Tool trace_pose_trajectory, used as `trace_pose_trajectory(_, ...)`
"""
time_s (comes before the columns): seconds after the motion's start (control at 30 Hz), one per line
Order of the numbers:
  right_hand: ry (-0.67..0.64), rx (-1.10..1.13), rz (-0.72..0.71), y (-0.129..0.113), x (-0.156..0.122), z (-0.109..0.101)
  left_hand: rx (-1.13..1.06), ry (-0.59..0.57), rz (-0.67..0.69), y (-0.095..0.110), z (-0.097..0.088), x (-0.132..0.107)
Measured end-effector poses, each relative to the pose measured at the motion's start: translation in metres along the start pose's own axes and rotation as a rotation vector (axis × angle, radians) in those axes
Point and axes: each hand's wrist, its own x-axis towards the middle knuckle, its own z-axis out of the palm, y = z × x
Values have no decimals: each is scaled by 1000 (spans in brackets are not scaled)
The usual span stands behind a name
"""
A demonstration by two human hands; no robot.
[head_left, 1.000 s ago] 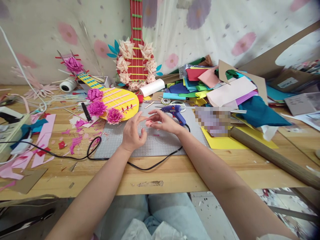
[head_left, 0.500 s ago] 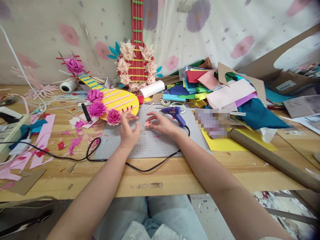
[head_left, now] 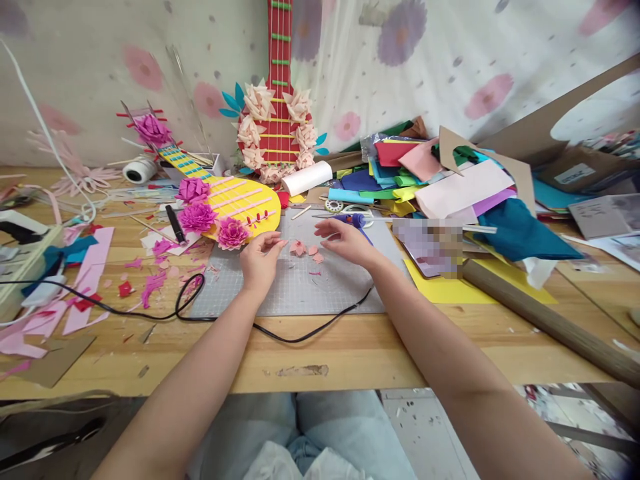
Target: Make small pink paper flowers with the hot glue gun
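My left hand (head_left: 260,259) rests on the grey cutting mat (head_left: 300,290), fingers loosely curved and apart, holding nothing I can see. Just to its right, small pink paper pieces (head_left: 300,249) lie loose on the mat. My right hand (head_left: 346,241) hovers beyond them with fingers stretched out and nothing in it, partly covering the blue glue gun (head_left: 354,218). The yellow paper guitar (head_left: 240,200) with magenta paper flowers (head_left: 231,233) lies just left of my left hand.
The glue gun's black cord (head_left: 280,333) loops across the mat's front edge. A red paper guitar (head_left: 277,113) leans on the back wall. A heap of coloured paper (head_left: 450,180) and a cardboard tube (head_left: 545,317) are on the right. Pink scraps (head_left: 85,280) litter the left.
My right hand let the pink piece drop onto the mat and moved back right, toward the glue gun. My left hand drew back slightly from the yellow guitar.
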Motion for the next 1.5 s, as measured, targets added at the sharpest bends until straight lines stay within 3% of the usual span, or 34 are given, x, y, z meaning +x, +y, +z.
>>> trace_pose_trajectory(0.13, 68, -92, 69, 11, -14, -1, -6, -3, -11, 0, 5, 2)
trace_pose_trajectory(0.3, 138, -146, 83, 17, -24, 12, 69, -49, 70, 2, 7, -2)
trace_pose_trajectory(0.53, 70, -106, 153, 11, -18, 24, 112, -87, 148, 2, 9, -6)
trace_pose_trajectory(0.87, 66, 295, 137, 24, -12, 25, 145, -131, 202, 6, 11, -11)
trace_pose_trajectory(1.5, 144, -12, 75, 14, -18, 22, 97, -228, 107, 12, 13, -18)
